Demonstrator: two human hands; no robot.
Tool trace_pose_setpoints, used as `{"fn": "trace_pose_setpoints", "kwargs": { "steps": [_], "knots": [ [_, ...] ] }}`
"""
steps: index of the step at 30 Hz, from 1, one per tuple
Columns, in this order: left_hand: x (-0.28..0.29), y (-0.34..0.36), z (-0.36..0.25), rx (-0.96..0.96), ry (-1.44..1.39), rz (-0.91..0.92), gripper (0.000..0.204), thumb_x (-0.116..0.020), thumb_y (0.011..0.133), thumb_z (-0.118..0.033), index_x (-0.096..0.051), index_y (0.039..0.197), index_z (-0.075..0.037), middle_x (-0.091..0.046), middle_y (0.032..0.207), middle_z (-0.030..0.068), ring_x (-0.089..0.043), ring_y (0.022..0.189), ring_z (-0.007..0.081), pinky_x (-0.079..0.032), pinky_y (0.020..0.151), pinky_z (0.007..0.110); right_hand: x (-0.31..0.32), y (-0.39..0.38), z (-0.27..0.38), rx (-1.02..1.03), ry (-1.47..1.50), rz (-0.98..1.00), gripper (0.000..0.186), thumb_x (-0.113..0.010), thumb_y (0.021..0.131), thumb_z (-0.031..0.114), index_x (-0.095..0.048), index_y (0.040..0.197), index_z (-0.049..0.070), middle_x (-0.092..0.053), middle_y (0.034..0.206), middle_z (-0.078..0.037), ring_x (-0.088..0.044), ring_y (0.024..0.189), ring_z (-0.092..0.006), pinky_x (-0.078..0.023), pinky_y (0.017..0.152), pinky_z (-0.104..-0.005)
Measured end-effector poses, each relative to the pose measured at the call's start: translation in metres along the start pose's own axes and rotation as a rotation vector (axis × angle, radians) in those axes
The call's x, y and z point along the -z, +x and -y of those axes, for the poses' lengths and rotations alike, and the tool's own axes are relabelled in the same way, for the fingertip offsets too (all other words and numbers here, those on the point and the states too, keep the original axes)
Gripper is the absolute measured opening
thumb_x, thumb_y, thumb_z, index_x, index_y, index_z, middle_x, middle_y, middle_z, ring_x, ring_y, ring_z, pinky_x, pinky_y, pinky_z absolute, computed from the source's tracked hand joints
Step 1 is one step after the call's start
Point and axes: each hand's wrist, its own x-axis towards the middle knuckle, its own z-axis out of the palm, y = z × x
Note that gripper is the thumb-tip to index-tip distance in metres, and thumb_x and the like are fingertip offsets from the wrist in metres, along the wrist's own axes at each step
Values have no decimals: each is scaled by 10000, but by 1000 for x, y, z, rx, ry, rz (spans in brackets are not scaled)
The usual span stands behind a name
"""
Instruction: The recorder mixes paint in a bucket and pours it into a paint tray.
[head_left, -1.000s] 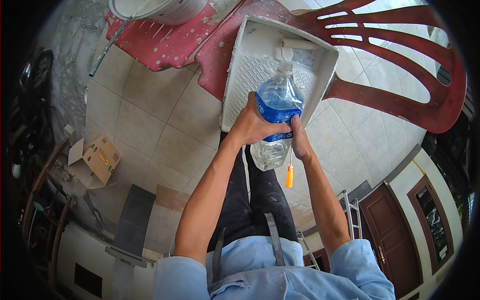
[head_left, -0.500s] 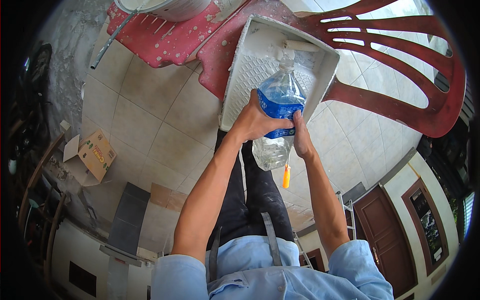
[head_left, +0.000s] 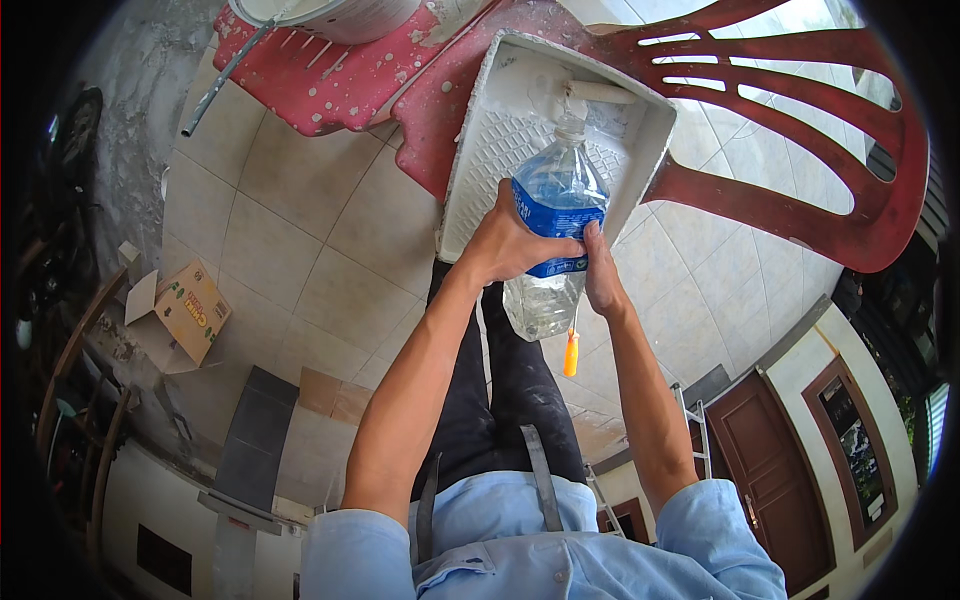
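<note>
Both my hands grip a large clear plastic bottle (head_left: 565,178) with a blue label. It is tilted over a white paint tray (head_left: 468,190), its neck toward the far end. My left hand (head_left: 512,240) wraps round the bottle's left side, thumb across the label. My right hand (head_left: 602,272) presses its right side. Whether liquid flows from the mouth, I cannot tell. Beyond the neck, a paint roller (head_left: 602,93) lies in the tray's far end, which holds whitish paint. An orange handle (head_left: 571,355) shows past the bottle's base; the bottle and my hands hide what joins it.
The tray rests on a paint-spattered red plastic chair (head_left: 425,150), whose slatted back (head_left: 800,215) extends right. A white bucket (head_left: 350,22) with a grey stick (head_left: 225,82) stands at the far left. An open cardboard box (head_left: 190,310) sits on the tiled floor (head_left: 290,190).
</note>
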Motion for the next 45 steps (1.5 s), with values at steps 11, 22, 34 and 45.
{"fn": "trace_pose_setpoints", "kwargs": {
  "steps": [11,22,34,45],
  "knots": [
    [-1,-2,0,-30,-19,-2,985,-883,587,-217,-290,1324,57,-516,1205,161,-558,1085,218,-493,917,328,-7,-6,15,11,-45,-20,608,-359,1015,471,-320,1431,29,-481,1335,-112,-440,1224,-190,-319,1069,-337],
    [-1,-4,-4,12,-15,12,1032,-891,586,-244,-264,1354,43,-492,1244,167,-542,1125,230,-480,948,341,-6,-7,18,5,-64,3,625,-388,1011,454,-269,1456,30,-462,1362,-125,-428,1252,-206,-320,1075,-348],
    [4,-9,-8,42,-43,33,1128,-900,528,-347,-241,1343,68,-478,1254,207,-530,1159,291,-479,961,351,-8,-9,16,25,-126,-5,720,-453,972,509,-256,1461,19,-461,1362,-183,-440,1259,-244,-344,1063,-363],
    [5,-13,-11,21,-47,45,1030,-898,567,-267,-275,1320,59,-489,1240,183,-535,1144,254,-500,934,351,-12,-11,11,50,-142,-49,830,-492,920,586,-264,1448,-13,-474,1349,-226,-447,1267,-293,-330,1071,-371]
  ]
}}
